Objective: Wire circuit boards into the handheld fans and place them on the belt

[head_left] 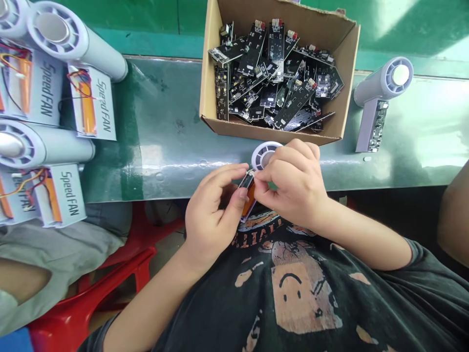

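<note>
Handheld fan [266,155] sits at frame centre, just below the cardboard box, caught between both hands. Its handle, long axis slanting from the fan head down toward lower left, shows an orange battery [249,201] and a small circuit board [246,180].

My left hand [214,210] is on the handle's left side, fingers curled, thumb pressed in; I read it as holding the fan by that handle. My right hand [295,183] comes from the right, covers part of the fan head, fingers bent in beside a pale connector [251,172] at the board's upper end. Can't tell whether those fingertips pinch anything. Fan head lies above and right of my left hand; right hand is nearer to it. Both hands are right by the board.

Counts: one fan between the hands, one fan [401,76] upper right with a board on its handle, three fan heads at left, the top one [53,27] clearest, with at least four handles [104,105] there. One cardboard box [278,131] top centre, boards [255,49] heaped, too overlapped to count. One small pale piece [367,159] on the green table [168,112], right of centre. Person in grey [62,274], lower left.
</note>
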